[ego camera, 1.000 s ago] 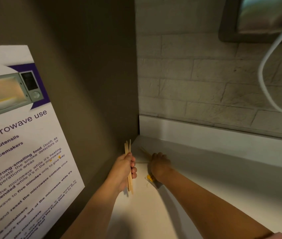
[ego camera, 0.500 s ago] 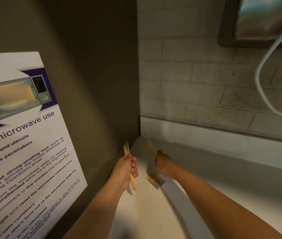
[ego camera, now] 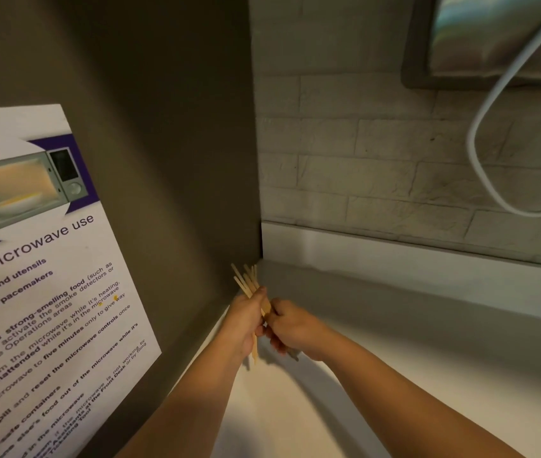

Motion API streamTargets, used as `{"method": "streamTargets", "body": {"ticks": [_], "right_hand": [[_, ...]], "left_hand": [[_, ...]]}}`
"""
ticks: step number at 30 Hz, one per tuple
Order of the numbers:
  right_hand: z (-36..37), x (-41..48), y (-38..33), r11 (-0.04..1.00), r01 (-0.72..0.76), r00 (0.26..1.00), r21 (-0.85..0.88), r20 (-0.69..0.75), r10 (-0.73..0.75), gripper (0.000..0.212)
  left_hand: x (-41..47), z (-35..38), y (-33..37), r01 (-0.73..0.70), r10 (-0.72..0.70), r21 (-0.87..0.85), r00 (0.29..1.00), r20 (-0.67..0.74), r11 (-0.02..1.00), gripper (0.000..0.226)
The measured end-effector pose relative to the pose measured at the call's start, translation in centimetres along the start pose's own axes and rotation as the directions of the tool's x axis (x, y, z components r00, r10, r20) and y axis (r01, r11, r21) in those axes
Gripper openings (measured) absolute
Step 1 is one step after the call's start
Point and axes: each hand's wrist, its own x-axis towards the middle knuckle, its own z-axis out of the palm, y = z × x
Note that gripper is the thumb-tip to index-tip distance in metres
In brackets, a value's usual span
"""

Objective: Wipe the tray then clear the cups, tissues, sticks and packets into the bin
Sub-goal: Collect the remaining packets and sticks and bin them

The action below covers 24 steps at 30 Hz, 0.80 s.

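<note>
Looking down through the head camera, I see both hands meeting in the far corner of the white counter [ego camera: 411, 385], where a dark side panel [ego camera: 163, 160] joins the pale brick wall [ego camera: 361, 166]. The left hand [ego camera: 245, 322] has its fingers wrapped round a bundle of wooden sticks [ego camera: 248, 281], which stand nearly upright. Their tops fan out above the fist against the side panel, and one lower end pokes out below it, just above the counter. The right hand [ego camera: 294, 332] is pressed up against the left. Its fingers are curled and its thumb is on the same bundle, so both hands grip the sticks together. A small dark shape shows under the right hand, too blurred for me to name. A microwave notice [ego camera: 48, 292] is fixed to the side panel on the left. A white cable [ego camera: 480, 127] loops down the brick wall at the upper right, below a dark-framed fixture [ego camera: 417, 44].
</note>
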Motion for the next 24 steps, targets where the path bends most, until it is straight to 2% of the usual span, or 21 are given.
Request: {"method": "streamTargets", "body": {"ticks": [5, 8, 10, 12, 16, 20, 24], "right_hand": [[-1.0, -0.5, 0.3, 0.999, -0.045, 0.997, -0.024, 0.062, 0.046, 0.025], [-2.5, 0.2, 0.7, 0.997, -0.066, 0.997, -0.043, -0.033, 0.064, 0.026], [-3.3, 1.0, 1.5, 0.96, -0.05, 0.992, -0.277, -0.125, 0.015, 0.025], [-3.4, 1.3, 2.1, 0.865, -0.025, 0.992, -0.501, -0.117, -0.039, 0.03], [-2.5, 1.7, 3.2, 0.718, -0.046, 0.999, -0.694, -0.032, 0.033, 0.04], [-1.4, 2.1, 4.0, 0.689, -0.19, 0.981, -0.699, -0.166, 0.102, 0.037], [-0.7, 2.0, 4.1, 0.759, -0.266, 0.962, -0.594, -0.215, 0.169, 0.033]], "left_hand": [[0.6, -0.5, -0.1, 0.053, -0.054, 0.02, 0.998, 0.016, 0.998, 0.026], [0.5, -0.8, -0.1, 0.068, -0.068, 0.023, 0.998, 0.005, 0.997, 0.028], [0.6, -1.1, -0.2, 0.081, -0.081, -0.02, 0.997, 0.001, 0.997, 0.03], [0.6, -1.3, -0.2, 0.137, -0.134, -0.106, 0.99, 0.031, 0.985, 0.032], [0.2, -1.6, 0.1, 0.187, -0.174, -0.21, 0.982, 0.08, 0.96, 0.031], [-0.6, -1.9, 0.3, 0.127, -0.108, -0.226, 0.99, 0.094, 0.966, 0.028], [-1.5, -1.9, 0.1, 0.106, -0.091, -0.2, 0.993, 0.081, 0.974, 0.028]]}}
